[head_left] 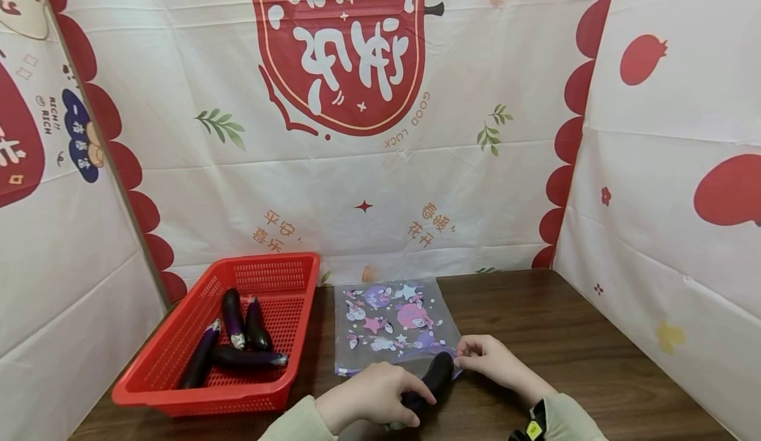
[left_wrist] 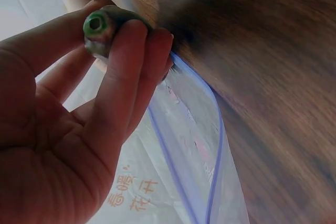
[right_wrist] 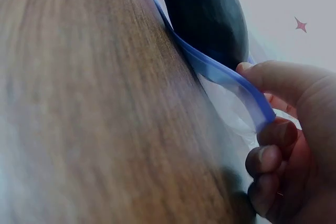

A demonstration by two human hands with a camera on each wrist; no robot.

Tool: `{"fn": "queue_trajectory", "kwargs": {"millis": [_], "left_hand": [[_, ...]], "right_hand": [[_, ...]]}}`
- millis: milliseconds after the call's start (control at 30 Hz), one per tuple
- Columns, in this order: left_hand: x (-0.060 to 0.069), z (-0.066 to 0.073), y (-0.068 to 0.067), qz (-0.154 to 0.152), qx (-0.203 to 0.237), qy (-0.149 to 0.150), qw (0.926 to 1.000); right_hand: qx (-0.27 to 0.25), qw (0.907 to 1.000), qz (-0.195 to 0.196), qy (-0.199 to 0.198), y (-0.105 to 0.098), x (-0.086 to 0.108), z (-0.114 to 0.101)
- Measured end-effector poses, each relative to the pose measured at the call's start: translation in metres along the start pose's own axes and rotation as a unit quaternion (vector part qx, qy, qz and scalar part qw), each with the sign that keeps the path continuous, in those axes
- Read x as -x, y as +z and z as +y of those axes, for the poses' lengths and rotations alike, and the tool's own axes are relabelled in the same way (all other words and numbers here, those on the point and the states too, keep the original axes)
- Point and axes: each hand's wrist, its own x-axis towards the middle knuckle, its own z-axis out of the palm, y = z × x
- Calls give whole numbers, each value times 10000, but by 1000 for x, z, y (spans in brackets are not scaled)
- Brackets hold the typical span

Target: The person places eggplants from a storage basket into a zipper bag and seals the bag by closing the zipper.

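My left hand [head_left: 376, 396] grips a dark eggplant [head_left: 438, 372] near its stem end, and its green stem tip [left_wrist: 96, 23] faces the left wrist camera. The other end of the eggplant is at the mouth of a clear printed zip bag [head_left: 380, 315] that lies flat on the table. My right hand [head_left: 491, 362] pinches the purple zip edge at the bag's right corner. In the right wrist view the eggplant's rounded end [right_wrist: 207, 19] sits beside that purple edge [right_wrist: 226, 72], between the bag's lips. My left palm hides part of the eggplant in the head view.
A red plastic basket [head_left: 308, 309] stands to the left with several eggplants [head_left: 233, 315] in it. The brown wooden table [head_left: 511, 302] runs back to a printed cloth wall [head_left: 368, 177], with more cloth on both sides.
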Motion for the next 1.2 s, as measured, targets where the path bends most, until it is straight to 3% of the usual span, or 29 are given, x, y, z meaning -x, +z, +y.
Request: {"fn": "queue_trajectory", "kwargs": {"millis": [233, 433, 833, 1200], "left_hand": [[1, 2, 4, 8, 286, -138, 9995], [-2, 5, 4, 147, 37, 10, 9999], [-15, 8, 7, 192, 277, -261, 9991], [-26, 7, 16, 657, -52, -182, 9977]], "right_hand": [[-322, 9995, -6, 65, 2, 1, 3], [-369, 9992, 144, 40, 1, 2, 4], [-632, 9978, 94, 169, -2, 3, 3], [-667, 9978, -16, 53, -2, 1, 6]]}}
